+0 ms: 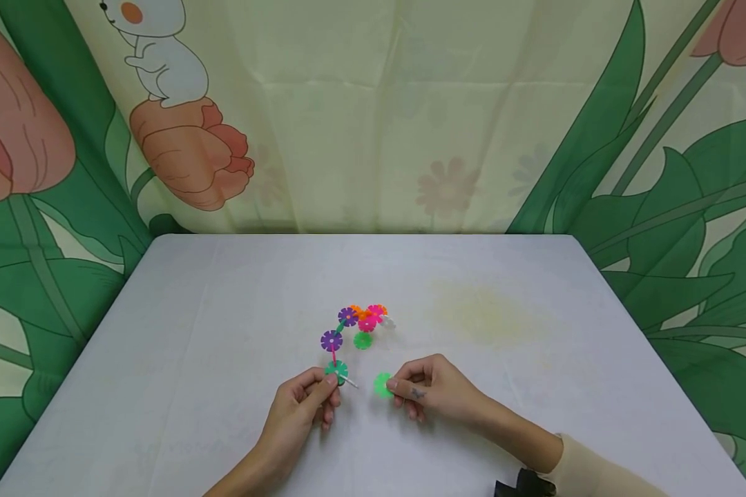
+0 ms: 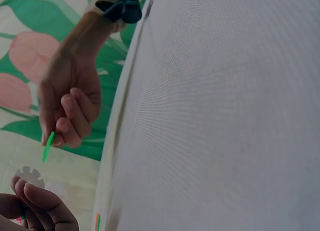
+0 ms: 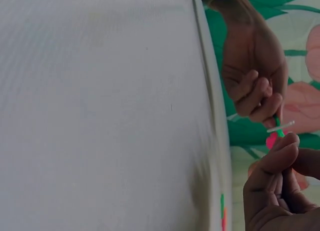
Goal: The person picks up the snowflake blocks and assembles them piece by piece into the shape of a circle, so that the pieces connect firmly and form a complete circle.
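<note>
My left hand (image 1: 300, 404) pinches a teal-green snowflake disc (image 1: 337, 371) between thumb and fingers, at the near end of a curved chain of interlocked plastic discs. Slotted into that disc, a white disc (image 1: 349, 381) shows edge-on and points to the right. Up the chain come a pink disc seen edge-on, purple discs (image 1: 331, 341), then orange and pink ones (image 1: 367, 322) at the far end. A short way to the right, my right hand (image 1: 435, 388) pinches a bright green disc (image 1: 382, 384) by its edge; in the left wrist view this green disc (image 2: 48, 147) appears edge-on.
Beneath the pink discs is another green disc (image 1: 362, 340), with a whitish disc (image 1: 388, 322) beside the chain's far end. A white cloth covers the table (image 1: 224, 331). Behind it hangs a printed curtain (image 1: 348, 138). A black wrist device (image 1: 525, 483) shows by the right sleeve.
</note>
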{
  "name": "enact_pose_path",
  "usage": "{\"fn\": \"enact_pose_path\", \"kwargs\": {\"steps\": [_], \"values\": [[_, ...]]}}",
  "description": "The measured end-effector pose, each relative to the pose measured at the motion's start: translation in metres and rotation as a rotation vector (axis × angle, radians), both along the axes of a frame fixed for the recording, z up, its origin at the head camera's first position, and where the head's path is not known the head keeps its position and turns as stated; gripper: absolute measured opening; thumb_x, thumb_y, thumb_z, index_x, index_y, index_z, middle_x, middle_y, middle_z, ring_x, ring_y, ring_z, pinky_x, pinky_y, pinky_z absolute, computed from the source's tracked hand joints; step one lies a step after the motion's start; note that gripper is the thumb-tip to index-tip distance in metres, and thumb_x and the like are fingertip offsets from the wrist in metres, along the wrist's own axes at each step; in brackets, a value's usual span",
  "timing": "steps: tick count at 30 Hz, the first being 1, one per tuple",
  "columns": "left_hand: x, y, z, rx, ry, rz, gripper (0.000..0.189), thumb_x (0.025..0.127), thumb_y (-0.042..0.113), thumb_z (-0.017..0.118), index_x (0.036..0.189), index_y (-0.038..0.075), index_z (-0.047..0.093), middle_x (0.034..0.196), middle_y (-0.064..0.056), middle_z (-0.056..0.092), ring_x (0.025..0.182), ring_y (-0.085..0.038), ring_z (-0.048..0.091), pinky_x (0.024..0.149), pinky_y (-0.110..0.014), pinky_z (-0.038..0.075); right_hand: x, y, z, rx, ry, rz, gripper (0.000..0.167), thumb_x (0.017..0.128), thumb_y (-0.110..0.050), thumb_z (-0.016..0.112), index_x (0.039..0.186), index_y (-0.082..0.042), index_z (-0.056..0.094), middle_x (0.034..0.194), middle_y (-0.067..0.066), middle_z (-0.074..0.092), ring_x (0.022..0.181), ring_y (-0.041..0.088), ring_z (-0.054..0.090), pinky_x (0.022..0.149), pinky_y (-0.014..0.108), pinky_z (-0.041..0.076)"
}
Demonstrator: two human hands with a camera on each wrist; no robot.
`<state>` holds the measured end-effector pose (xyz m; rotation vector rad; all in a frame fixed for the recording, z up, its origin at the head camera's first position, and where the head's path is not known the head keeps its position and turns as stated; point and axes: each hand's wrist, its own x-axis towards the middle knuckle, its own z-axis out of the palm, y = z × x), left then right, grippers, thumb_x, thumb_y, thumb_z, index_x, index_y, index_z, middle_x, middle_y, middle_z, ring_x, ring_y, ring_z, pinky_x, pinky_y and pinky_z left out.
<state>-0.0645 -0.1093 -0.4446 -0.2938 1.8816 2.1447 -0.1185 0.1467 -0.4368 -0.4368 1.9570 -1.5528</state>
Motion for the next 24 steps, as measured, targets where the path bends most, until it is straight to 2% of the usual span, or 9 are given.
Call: {"fn": "enact_pose_path", "kwargs": {"steps": [6,14,21,24], "values": [[0.001,0.001,0.0,0.001,0.0,-0.006,0.031,0.104,0.025,0.067,0.102,-0.005,0.062,0.078,0.0,0.065,0.062,-0.011,0.053,0.058,-0.022,0.049,0.01,-0.008,-0.002,-0.07,-0.051,0.057,0.036,0.104,-0.023,0.069,0.099,0.012,0.071,0.08,0.008,0.068,0.058,0.004,0.057,0.056,0.018,0.051],[0.002,0.003,-0.002,0.011,-0.005,-0.024,0.03,0.104,0.027,0.068,0.099,-0.002,0.062,0.079,0.0,0.064,0.063,-0.012,0.054,0.06,-0.022,0.05,0.016,-0.014,-0.003,-0.095,-0.062,0.061,0.037,0.104,-0.023,0.069,0.1,0.014,0.069,0.078,0.006,0.068,0.058,0.003,0.057,0.056,0.017,0.049],[0.002,0.003,-0.003,0.002,-0.013,-0.032,0.029,0.104,0.027,0.068,0.099,-0.001,0.063,0.079,0.001,0.064,0.063,-0.012,0.054,0.06,-0.022,0.051,0.017,-0.017,-0.003,-0.09,-0.048,0.052,0.034,0.104,-0.023,0.069,0.099,0.011,0.071,0.082,0.033,0.065,0.057,0.004,0.056,0.056,0.017,0.049],[0.003,0.004,-0.003,0.004,-0.01,-0.036,0.03,0.104,0.027,0.068,0.099,-0.002,0.062,0.078,0.001,0.064,0.063,-0.011,0.054,0.06,-0.022,0.05,0.018,-0.018,-0.002,-0.084,-0.053,0.043,0.033,0.103,-0.023,0.07,0.098,0.009,0.072,0.083,0.034,0.065,0.057,0.004,0.057,0.055,0.017,0.049]]}}
